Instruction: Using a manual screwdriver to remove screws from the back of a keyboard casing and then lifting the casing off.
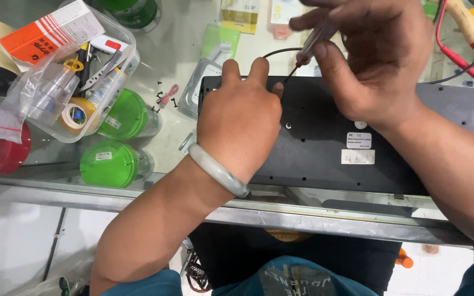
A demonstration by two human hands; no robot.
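Note:
A flat black device (325, 137) lies underside up on a glass counter, with white stickers on its base. My left hand (240, 118), a pale bangle on its wrist, rests palm down on the device's left end, fingers curled over the far edge. My right hand (368, 52) grips a thin screwdriver (309, 46) with a clear handle. Its dark tip points down at the device's far edge, just beside my left index finger.
A clear plastic tub (78, 71) with tape rolls, tools and an orange box stands at the left. Two green-lidded jars (113, 148) lie beside it. Red probe leads (462, 55) and packets sit at the back. The counter's metal edge (314, 216) runs along the front.

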